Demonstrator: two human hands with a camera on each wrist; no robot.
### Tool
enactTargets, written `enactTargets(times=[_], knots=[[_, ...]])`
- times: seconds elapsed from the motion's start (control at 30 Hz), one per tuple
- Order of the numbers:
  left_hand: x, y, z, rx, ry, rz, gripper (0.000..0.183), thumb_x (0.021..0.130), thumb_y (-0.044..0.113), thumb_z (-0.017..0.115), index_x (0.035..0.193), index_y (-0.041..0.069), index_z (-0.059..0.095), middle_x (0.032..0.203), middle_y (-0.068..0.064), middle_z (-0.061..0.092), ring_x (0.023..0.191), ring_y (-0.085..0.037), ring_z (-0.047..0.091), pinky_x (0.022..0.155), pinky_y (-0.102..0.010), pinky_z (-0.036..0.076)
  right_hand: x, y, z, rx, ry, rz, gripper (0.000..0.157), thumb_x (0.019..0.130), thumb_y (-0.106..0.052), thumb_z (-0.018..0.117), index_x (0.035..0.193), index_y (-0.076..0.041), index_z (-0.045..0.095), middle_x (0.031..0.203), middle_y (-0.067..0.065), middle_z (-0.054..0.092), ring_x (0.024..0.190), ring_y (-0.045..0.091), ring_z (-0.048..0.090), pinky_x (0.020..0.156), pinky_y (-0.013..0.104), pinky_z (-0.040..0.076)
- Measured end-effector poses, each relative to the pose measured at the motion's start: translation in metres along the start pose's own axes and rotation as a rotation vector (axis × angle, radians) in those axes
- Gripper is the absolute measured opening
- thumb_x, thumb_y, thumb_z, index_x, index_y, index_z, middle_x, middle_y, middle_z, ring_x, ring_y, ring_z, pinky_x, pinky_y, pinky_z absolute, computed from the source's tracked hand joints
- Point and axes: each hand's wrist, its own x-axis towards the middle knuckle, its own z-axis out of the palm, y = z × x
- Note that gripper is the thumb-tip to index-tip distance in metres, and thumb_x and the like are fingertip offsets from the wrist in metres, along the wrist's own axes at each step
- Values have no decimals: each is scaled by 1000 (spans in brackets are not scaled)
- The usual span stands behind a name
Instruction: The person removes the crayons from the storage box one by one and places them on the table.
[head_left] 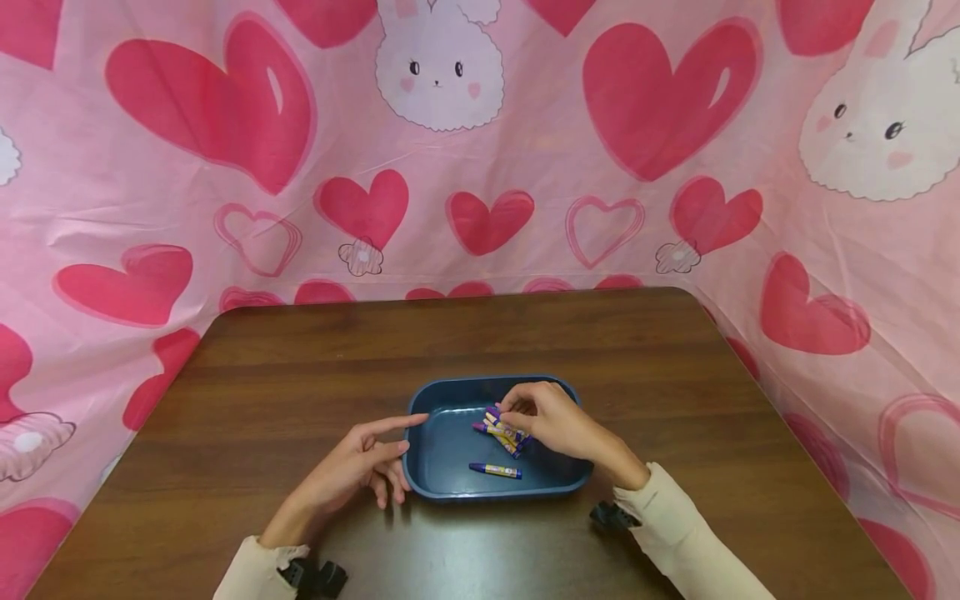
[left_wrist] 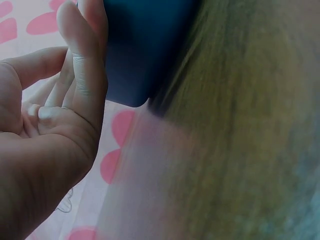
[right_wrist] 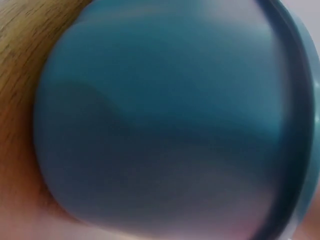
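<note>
A dark blue tray (head_left: 450, 493) with rounded corners stands on the table. Inside it lies a small pile of crayons (head_left: 507, 440) with purple and blue ends and yellow printed wrappers. One blue crayon (head_left: 495, 471) lies apart, nearer the front wall. My right hand (head_left: 551, 417) reaches over the pile and pinches a purple-ended crayon (head_left: 492, 411) between thumb and forefinger; its other fingers are partly hidden. At the tray's left end, my left hand (head_left: 352, 462) has its forefinger stretched over the rim and its thumb at the outer wall. The left wrist view shows its fingers (left_wrist: 82, 65) beside the tray.
The brown wooden table (head_left: 322, 358) runs back to a pink curtain (head_left: 450, 158) with hearts and rabbits, which also hangs along both sides. A black wrist device (head_left: 311, 577) sits by the left sleeve, another device (head_left: 613, 515) by the right. The tray's outer wall (right_wrist: 165, 100) fills the right wrist view.
</note>
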Motion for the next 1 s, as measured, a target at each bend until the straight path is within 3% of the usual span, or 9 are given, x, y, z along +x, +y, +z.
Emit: enactTargets(times=[0.23, 0.47, 0.7, 1.0], knots=[[1, -2, 0, -23, -4, 3, 49, 108, 10, 42, 154, 1, 31, 83, -19, 73, 67, -23, 72, 52, -30, 57, -1, -1, -4, -22, 52, 21, 7, 93, -11, 70, 96, -5, 73, 86, -5, 69, 77, 10, 63, 70, 25, 54], [0, -3, 2, -51, 6, -6, 50, 108, 10, 41, 155, 3, 29, 82, -17, 74, 67, -23, 72, 52, -30, 57, -11, -2, -7, -37, 141, 36, 7, 91, -14, 73, 95, -8, 75, 87, -5, 70, 80, 11, 62, 70, 27, 53], [-1, -2, 0, -38, -4, -2, 49, 108, 9, 40, 155, 1, 28, 83, -17, 74, 68, -23, 72, 53, -30, 57, -25, -2, -14, 55, 228, 70, 8, 89, -10, 75, 95, -5, 76, 87, -2, 72, 77, 14, 65, 70, 26, 56], [1, -3, 0, -42, 19, -50, 53, 107, 13, 43, 156, 2, 25, 82, -16, 74, 67, -22, 73, 53, -30, 58, -40, 1, -23, 161, 305, 123, 14, 88, -15, 77, 96, -3, 77, 86, 4, 74, 74, 16, 67, 67, 26, 57]])
